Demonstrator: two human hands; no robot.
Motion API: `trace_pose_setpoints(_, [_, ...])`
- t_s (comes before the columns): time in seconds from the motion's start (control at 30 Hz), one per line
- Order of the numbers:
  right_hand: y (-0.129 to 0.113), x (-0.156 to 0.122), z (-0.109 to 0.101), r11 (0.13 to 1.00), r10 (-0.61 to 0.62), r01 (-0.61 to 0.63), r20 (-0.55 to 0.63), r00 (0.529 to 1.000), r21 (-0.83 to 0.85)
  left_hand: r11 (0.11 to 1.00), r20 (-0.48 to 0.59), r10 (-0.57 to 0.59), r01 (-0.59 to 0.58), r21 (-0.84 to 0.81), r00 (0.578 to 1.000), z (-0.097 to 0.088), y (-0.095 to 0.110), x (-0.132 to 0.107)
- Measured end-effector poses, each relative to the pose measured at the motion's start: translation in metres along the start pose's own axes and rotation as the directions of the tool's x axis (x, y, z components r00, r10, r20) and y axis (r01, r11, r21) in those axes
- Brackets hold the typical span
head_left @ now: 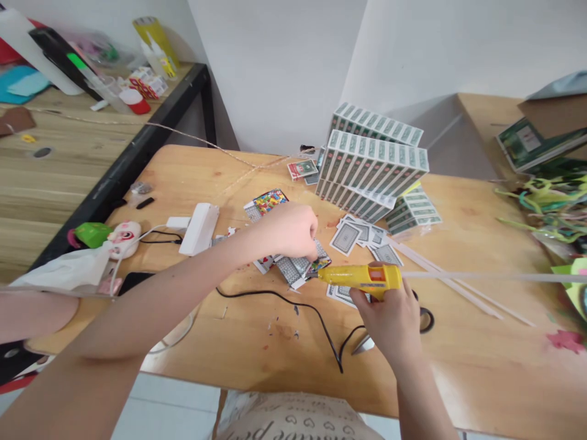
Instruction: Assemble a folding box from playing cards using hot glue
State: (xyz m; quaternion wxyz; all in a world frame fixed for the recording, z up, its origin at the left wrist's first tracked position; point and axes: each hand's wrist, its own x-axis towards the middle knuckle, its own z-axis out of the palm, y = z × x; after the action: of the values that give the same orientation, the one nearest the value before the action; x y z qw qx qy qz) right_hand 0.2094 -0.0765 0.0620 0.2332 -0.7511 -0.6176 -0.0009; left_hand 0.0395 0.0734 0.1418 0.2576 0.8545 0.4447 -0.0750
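Note:
My right hand (389, 318) is closed around a yellow hot glue gun (362, 277) with an orange trigger. Its nozzle points left at a small piece made of folded playing cards (300, 267). A long clear glue stick (490, 277) juts out of the gun's back to the right. My left hand (288, 231) is closed over that card piece, pressing it to the wooden table (458, 360). Loose playing cards (355, 235) lie just beyond the gun. The gun's black cord (293, 302) runs across the table toward its front edge.
Stacked card boxes (371, 168) stand at the back of the table. A white power strip (199, 228), a green toy (92, 234) and a white bag (68, 269) lie left. Spare glue sticks (458, 284) and coloured paper scraps (550, 208) lie right. A cluttered second table (68, 140) stands far left.

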Motion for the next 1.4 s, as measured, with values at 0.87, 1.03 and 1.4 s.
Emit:
trace_pose_setpoints(0.87, [-0.004,0.005,-0.01,0.991,-0.095,0.097,0.028,0.995,-0.089,0.999,-0.128,0.025,-0.022,0.025,0.992,0.014,-0.002,-0.018])
trace_pose_setpoints(1.03, [-0.004,0.006,-0.012,0.984,-0.154,0.153,-0.003,0.988,-0.096,1.0,-0.138,0.019,-0.02,-0.007,0.99,0.016,-0.002,-0.021])
trace_pose_setpoints(1.4, [-0.007,0.008,-0.018,0.954,-0.25,0.244,-0.012,0.968,-0.173,1.0,-0.131,0.009,-0.013,-0.027,0.991,0.017,-0.001,-0.024])
